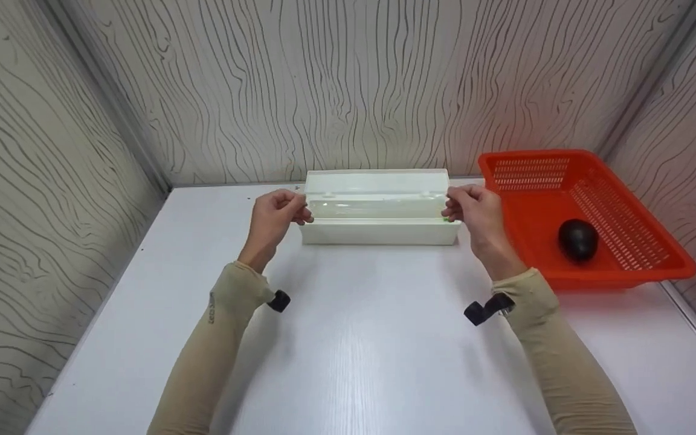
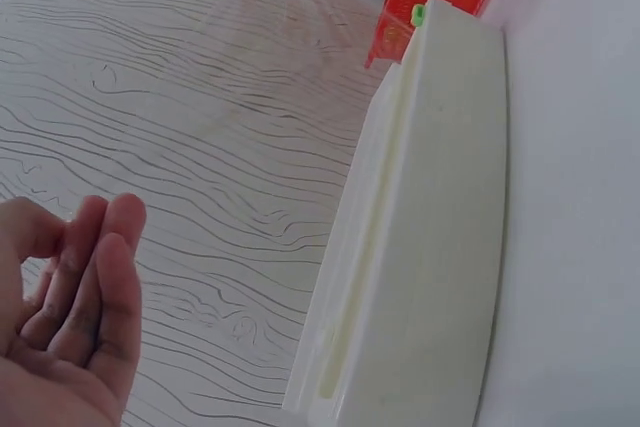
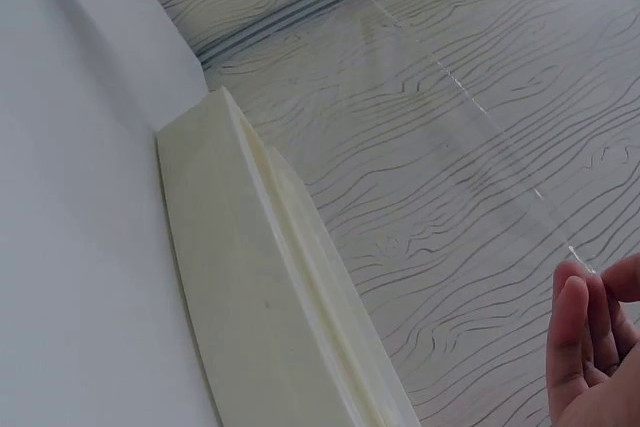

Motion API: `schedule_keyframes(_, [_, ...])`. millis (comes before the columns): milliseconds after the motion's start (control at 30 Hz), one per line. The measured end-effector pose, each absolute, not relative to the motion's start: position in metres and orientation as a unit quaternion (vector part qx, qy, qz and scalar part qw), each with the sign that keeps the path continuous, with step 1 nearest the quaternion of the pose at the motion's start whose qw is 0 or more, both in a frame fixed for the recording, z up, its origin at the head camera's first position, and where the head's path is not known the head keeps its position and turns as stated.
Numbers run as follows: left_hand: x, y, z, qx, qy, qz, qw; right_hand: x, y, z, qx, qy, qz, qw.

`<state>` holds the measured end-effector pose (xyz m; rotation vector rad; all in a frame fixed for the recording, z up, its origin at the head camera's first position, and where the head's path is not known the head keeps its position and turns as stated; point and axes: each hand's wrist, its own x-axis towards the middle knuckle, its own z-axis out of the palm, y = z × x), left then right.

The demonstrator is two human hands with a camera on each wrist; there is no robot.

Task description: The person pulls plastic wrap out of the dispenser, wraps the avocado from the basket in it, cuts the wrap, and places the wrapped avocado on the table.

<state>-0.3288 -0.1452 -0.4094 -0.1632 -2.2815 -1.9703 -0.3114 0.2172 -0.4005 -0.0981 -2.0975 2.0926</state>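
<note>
A white cling film dispenser (image 1: 378, 234) stands on the table by the back wall, its lid (image 1: 377, 181) raised. Clear cling film (image 3: 470, 102) is stretched above it between both hands, its edge a thin shiny line in the right wrist view. My left hand (image 1: 275, 214) pinches one corner of the film at the box's left end. At the right end my right hand (image 1: 478, 212) pinches the other corner between thumb and fingers. A small green slider (image 2: 418, 15) shows at the box's right end.
To the right sits a red plastic basket (image 1: 541, 208) with slotted sides, holding a dark oval fruit or vegetable (image 1: 578, 240). Wood-patterned panels (image 1: 384, 84) close off the back and sides of the white table (image 1: 354, 338).
</note>
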Motion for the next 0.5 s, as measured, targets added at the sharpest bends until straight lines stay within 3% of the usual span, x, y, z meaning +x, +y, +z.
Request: schedule_keyframes(500, [-0.276, -0.160, -0.443, -0.033, -0.810, -0.582, -0.065, -0.263, 0.224, -0.433, -0.035, -0.786, 0.617, -0.005])
